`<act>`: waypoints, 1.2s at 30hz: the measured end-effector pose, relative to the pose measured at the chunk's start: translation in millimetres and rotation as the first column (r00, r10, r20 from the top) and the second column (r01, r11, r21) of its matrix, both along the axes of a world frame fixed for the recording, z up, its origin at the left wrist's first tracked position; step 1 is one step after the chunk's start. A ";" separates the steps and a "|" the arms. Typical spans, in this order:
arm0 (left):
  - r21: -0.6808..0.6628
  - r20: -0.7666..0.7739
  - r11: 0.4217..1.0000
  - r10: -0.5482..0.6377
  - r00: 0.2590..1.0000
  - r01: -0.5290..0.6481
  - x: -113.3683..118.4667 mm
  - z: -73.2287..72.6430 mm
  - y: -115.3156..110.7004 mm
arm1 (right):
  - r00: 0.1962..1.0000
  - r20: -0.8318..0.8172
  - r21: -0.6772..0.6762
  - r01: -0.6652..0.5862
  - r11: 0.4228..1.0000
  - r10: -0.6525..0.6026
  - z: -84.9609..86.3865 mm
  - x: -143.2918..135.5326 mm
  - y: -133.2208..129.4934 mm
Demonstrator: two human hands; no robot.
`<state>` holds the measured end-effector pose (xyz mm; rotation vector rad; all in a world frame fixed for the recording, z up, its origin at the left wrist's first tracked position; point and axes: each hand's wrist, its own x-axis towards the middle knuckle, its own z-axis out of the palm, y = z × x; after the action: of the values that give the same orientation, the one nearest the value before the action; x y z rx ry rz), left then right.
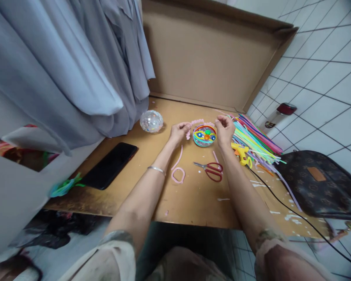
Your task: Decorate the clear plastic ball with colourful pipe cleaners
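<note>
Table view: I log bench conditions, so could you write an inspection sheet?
Surface: table, pale scraps and marks; front edge darkened at left.
Work items: face-like decorated ball, clear ball, pink loop, scissors, yellow glue gun, strip bundle.
Clutter: phone; bag at right.
Hands: left hand pinches the pink bumpy strip; right hand at its other end, grip unclear.
Cables: black cable from glue gun, crossing the table's right side past the bag.
Surroundings: cardboard panel behind, grey cloth left, tiled wall right.

Curled pink strip (197, 121) at right hand (226, 129) too small to trace, handbag (324, 183) and black cable (283, 201) cut off right
</note>
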<state>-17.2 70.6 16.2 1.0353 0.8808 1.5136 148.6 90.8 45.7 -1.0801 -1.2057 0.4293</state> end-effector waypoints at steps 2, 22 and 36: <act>-0.003 0.003 1.000 0.011 1.000 -0.011 1.6 -6.9 10.2 | 0.998 0.036 0.012 -0.044 0.999 0.043 -1.4 0.1 9.2; 0.076 -0.009 0.996 0.043 0.999 -0.043 10.9 -49.4 44.5 | 0.873 0.469 -0.101 -0.099 0.990 0.135 -8.8 1.3 26.2; -0.180 -0.140 0.984 -0.036 0.990 0.010 -4.9 -42.5 1.3 | 0.894 0.437 -0.091 -0.069 0.993 0.102 -9.1 -2.1 23.5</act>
<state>-22.1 71.9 -26.2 1.0269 1.0811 1.3268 146.5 114.2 36.6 -1.2314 -1.6553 0.3033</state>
